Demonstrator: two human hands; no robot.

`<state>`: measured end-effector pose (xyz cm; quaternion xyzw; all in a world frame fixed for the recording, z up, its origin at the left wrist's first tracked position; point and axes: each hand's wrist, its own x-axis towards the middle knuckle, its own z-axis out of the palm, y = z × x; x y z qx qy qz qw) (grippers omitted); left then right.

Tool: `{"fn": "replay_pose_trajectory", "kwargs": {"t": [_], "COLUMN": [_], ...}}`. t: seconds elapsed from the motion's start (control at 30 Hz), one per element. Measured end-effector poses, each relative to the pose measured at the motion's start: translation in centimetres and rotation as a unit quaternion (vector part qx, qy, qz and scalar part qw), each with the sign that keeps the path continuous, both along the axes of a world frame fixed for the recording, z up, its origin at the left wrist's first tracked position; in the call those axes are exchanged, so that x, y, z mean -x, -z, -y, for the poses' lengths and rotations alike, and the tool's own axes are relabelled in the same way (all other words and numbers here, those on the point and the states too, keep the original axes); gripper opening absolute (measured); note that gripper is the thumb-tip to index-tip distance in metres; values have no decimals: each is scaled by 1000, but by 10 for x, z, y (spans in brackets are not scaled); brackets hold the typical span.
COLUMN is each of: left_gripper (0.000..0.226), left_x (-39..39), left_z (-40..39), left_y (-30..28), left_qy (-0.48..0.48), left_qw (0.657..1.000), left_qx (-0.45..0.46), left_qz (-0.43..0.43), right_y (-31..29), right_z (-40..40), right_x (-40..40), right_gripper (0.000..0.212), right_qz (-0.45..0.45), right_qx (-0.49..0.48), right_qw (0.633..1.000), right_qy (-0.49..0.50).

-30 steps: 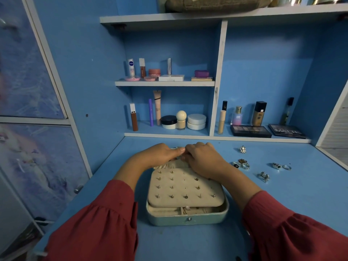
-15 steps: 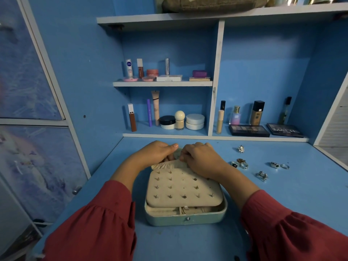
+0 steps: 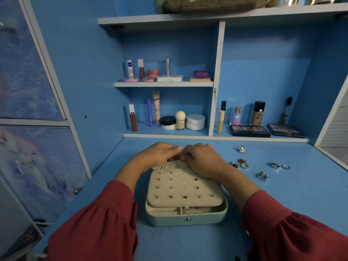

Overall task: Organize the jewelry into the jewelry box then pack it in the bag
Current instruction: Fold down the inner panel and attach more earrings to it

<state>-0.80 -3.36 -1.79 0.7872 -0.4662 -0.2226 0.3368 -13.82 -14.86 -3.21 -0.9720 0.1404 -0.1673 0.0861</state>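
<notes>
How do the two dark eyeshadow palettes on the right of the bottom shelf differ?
The left palette shows rows of small shade pans through its top; the right palette shows large pale lettering reading MATTE instead. The left palette sits next to the shelf divider, in front of the pink bottle; the right palette sits nearer the side wall. Both are flat, dark, rectangular and lie closed.
</notes>
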Motion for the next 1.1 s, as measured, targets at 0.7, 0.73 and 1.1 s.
{"fn": "replay_pose_trajectory", "kwargs": {"t": [0.7, 0.73, 1.1], "left_gripper": [13, 14, 27], "left_x": [-13, -13, -12], "left_z": [-18, -18, -11], "left_y": [-8, -8, 0], "left_qy": [-20, -15, -9], "left_qw": [997, 997, 985], "left_qx": [4, -3, -54], "left_qz": [68, 78, 165], "right_y": [3, 3, 1], "right_z": [5, 4, 4], "right_x": [-5, -5, -6], "right_gripper": [21, 22, 33], "right_qz": [-9, -10, -20], "right_qx": [-59, -55, -64], "right_qw": [998, 998, 998], "right_qy": [-8, -7, 4]}}
